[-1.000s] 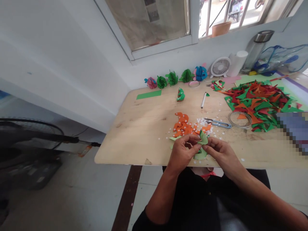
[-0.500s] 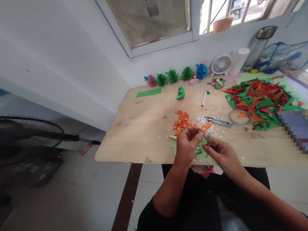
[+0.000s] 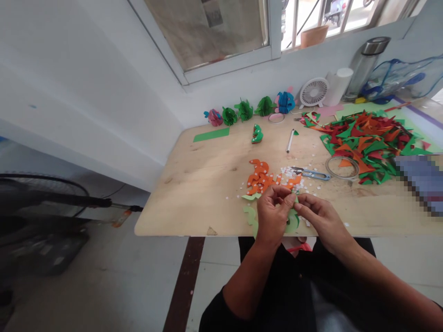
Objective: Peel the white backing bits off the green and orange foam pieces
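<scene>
Close to the table's front edge, my left hand (image 3: 272, 213) and my right hand (image 3: 320, 216) meet fingertip to fingertip. Both pinch a light green paper cutout (image 3: 296, 199), mostly covered by the fingers. Under and between the hands lies a wavy light green paper piece (image 3: 292, 223) with darker green showing at its edge. Left of my left hand rests another light green cutout (image 3: 249, 215). Just beyond the hands, orange paper cutouts (image 3: 259, 175) dotted with small white squares are heaped. Loose white squares (image 3: 286, 172) lie beside blue-handled thread snips (image 3: 314, 174).
A large pile of red, orange and green scraps (image 3: 368, 140) covers the right side. A tape roll (image 3: 342, 168) lies near it. Folded paper figures (image 3: 245, 109), a small white fan (image 3: 314, 92) and a bottle (image 3: 367, 69) line the wall. A pen (image 3: 290, 141) lies mid-table.
My fingertips have drawn closer together over the light green cutout, which now shows less. The view has shifted slightly. Other things on the table have stayed in place.
</scene>
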Tool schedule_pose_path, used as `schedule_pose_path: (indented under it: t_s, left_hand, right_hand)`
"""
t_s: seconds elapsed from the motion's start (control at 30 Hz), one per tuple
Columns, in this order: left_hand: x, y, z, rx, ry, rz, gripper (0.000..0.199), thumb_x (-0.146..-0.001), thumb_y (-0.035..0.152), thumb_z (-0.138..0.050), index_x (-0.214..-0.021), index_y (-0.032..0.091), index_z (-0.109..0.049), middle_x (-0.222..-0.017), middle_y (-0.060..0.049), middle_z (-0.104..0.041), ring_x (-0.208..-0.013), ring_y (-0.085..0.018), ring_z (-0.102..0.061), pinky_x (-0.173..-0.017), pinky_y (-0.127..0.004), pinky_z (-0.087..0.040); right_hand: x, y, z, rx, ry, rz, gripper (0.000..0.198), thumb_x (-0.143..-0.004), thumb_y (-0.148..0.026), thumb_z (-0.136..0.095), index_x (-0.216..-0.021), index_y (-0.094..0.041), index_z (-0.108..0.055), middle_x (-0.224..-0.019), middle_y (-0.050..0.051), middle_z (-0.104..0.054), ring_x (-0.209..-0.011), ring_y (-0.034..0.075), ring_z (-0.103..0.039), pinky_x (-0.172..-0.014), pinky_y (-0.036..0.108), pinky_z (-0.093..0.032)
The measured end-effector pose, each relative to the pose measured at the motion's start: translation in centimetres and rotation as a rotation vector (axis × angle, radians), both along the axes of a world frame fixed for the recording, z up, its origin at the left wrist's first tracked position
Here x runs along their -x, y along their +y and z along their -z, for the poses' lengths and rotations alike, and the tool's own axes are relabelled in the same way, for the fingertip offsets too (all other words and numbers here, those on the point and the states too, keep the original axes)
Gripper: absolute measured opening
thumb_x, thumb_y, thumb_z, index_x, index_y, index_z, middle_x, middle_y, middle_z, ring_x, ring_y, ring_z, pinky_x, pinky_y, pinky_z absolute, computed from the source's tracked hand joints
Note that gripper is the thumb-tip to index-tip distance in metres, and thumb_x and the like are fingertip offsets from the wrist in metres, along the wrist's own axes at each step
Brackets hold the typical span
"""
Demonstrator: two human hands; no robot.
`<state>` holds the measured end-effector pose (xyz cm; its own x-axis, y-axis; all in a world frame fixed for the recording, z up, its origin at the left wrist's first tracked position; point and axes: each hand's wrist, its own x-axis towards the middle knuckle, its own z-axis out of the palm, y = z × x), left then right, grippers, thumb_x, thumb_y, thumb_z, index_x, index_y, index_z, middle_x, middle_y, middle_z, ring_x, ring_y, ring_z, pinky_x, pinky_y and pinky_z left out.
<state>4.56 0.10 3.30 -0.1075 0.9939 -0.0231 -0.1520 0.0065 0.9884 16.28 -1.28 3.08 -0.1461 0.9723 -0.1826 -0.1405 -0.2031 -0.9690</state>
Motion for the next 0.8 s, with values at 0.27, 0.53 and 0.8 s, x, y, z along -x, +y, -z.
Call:
schedule_pose_path:
  t_s: [0.27, 0.53, 0.8]
  left_hand:
    - [0.8, -1.2, 0.0, -0.591, 0.760, -0.221, 0.007, -0.084, 0.016, -0.060, -0.087, 0.018, -0.066, -0.084, -0.005, -0.068, -0.084, -0.017, -0.061, -0.081, -0.033, -0.048]
    - [0.8, -0.7, 0.3, -0.692, 1.048, -0.096, 0.015, -0.089, 0.017, -0.054, -0.093, 0.015, -0.068, -0.082, -0.006, -0.072, -0.078, -0.019, -0.061, -0.078, -0.035, -0.047]
    - [1.5, -0.4, -1.1, -0.631, 1.187, 0.077, 0.017, -0.089, 0.016, -0.050, -0.081, 0.017, -0.065, -0.073, -0.005, -0.067, -0.073, -0.020, -0.057, -0.071, -0.035, -0.045]
  right_hand:
    - [-0.6, 0.3, 1.5, -0.145, -0.213, 0.089, 0.026, -0.079, -0.041, -0.064, -0.084, -0.017, -0.069, -0.066, 0.002, -0.063, -0.061, 0.016, -0.057, -0.057, 0.026, -0.047]
    - [-1.2, 0.0, 0.9, -0.435, -0.614, 0.173, 0.019, -0.083, -0.029, -0.057, -0.088, -0.017, -0.071, -0.065, 0.001, -0.064, -0.061, 0.017, -0.060, -0.062, 0.026, -0.048]
    - [-1.5, 0.1, 0.0, -0.474, -0.698, 0.063, 0.020, -0.085, -0.031, -0.054, -0.083, -0.020, -0.070, -0.065, 0.003, -0.065, -0.063, 0.019, -0.060, -0.062, 0.030, -0.047]
